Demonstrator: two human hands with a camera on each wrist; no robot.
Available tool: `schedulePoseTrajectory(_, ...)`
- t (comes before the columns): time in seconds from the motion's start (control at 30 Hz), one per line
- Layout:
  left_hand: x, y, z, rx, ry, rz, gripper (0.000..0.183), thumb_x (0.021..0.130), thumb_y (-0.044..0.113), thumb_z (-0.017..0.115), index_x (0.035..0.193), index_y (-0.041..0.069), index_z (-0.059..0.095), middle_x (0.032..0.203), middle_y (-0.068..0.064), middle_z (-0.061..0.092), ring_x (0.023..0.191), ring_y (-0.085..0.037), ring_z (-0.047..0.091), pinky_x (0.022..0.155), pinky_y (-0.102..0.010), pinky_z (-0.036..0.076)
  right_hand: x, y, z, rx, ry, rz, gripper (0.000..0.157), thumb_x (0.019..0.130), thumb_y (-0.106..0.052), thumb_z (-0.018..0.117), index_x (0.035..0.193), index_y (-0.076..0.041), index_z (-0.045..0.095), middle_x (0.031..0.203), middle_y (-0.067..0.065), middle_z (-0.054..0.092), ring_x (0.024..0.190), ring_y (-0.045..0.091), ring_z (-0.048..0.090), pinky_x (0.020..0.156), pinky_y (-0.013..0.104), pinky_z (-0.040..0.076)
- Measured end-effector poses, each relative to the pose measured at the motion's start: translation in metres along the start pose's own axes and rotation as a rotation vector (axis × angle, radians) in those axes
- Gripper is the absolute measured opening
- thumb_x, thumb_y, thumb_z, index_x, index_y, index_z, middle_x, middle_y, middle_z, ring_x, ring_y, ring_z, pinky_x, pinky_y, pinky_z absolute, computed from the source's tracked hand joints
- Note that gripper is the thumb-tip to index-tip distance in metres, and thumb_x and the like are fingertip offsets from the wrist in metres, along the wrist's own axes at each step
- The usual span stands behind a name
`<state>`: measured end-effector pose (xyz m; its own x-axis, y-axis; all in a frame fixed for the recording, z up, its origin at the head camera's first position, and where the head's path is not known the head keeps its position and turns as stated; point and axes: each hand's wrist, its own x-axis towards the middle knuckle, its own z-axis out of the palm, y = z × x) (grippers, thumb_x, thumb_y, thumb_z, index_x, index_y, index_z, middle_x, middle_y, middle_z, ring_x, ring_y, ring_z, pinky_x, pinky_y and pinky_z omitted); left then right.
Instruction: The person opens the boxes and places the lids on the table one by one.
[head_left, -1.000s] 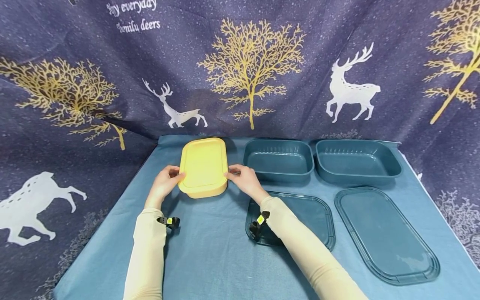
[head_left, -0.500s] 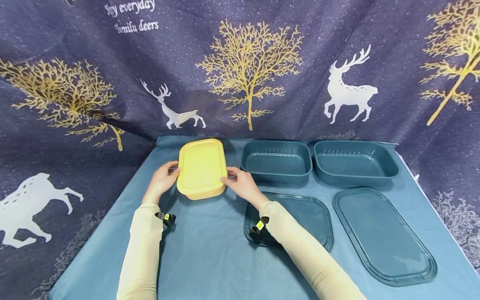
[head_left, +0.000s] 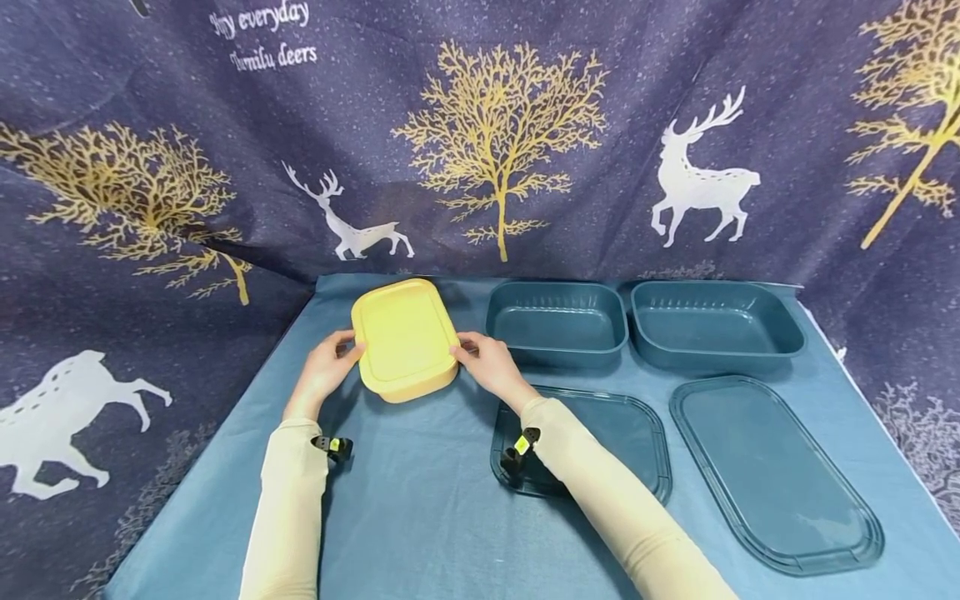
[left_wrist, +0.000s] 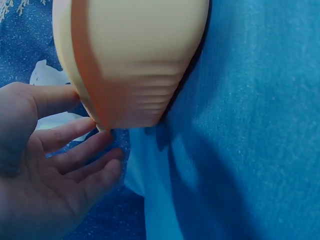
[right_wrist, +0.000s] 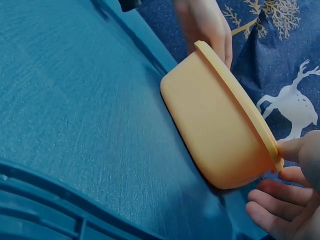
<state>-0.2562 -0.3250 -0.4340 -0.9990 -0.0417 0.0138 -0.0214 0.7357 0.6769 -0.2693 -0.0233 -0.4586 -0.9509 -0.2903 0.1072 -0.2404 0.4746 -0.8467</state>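
Observation:
A yellow food container (head_left: 405, 342) with its lid on sits at the back left of the table, turned slightly askew. At its left edge my left hand (head_left: 327, 367) pinches the lid rim between thumb and index finger; the left wrist view shows the remaining fingers below the rim, beside the ribbed container wall (left_wrist: 150, 90). My right hand (head_left: 491, 364) pinches the rim near the front right corner. In the right wrist view the thumb lies on top of the rim (right_wrist: 272, 145) and a finger is under it. The container's inside is hidden by the lid.
Two open dark teal containers (head_left: 558, 357) stand side by side at the back right. In front of them lie two teal lids: one (head_left: 600, 433) partly under my right forearm, the other (head_left: 780, 471) farther right. A patterned cloth (head_left: 555, 167) hangs behind the blue-covered table (head_left: 412, 500).
The yellow container has turned a little counterclockwise, its back edge swinging left and its front edge slightly right. Both hands stay at its sides and have shifted only slightly.

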Motion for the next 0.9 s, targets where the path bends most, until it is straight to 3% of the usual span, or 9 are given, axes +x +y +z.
schedulePoseTrajectory(0.23,0.005,0.0,-0.003,0.055,-0.001,0.031,0.055,0.107,0.029,0.05,0.15,-0.004,0.041,0.151,-0.029,0.041,0.135,-0.048,0.042,0.108,-0.058,0.039,-0.003,0.0,0.0,-0.041,-0.004,-0.032,0.053,0.101,-0.04,0.062,0.143,-0.008,0.056,0.122,0.005,0.07,0.104,0.019,0.069,0.083,0.033,0.057)
schedulePoseTrajectory(0.5,0.017,0.0,-0.004,0.007,-0.011,-0.037,0.055,0.108,0.03,0.045,0.153,-0.001,0.038,0.153,-0.028,0.039,0.134,-0.046,0.043,0.107,-0.057,0.04,-0.006,-0.003,0.001,-0.089,-0.034,-0.033,0.058,0.1,-0.041,0.064,0.147,-0.009,0.052,0.128,0.006,0.067,0.108,0.021,0.068,0.087,0.033,0.057)
schedulePoseTrajectory(0.7,0.011,-0.007,-0.004,-0.034,-0.013,-0.055,0.061,0.107,0.037,0.049,0.155,0.001,0.036,0.154,-0.027,0.038,0.135,-0.047,0.041,0.108,-0.059,0.039,-0.002,-0.003,0.0,-0.073,-0.026,-0.026,0.054,0.101,-0.037,0.063,0.145,-0.008,0.054,0.129,0.008,0.067,0.108,0.021,0.068,0.087,0.034,0.057)
schedulePoseTrajectory(0.9,-0.001,-0.006,-0.009,0.005,0.007,-0.033,0.067,0.104,0.039,0.055,0.152,-0.004,0.036,0.154,-0.03,0.035,0.14,-0.049,0.033,0.111,-0.061,0.032,0.001,0.0,-0.002,-0.127,-0.021,-0.005,0.053,0.105,-0.04,0.053,0.146,-0.006,0.053,0.126,0.009,0.068,0.113,0.023,0.066,0.091,0.037,0.055)
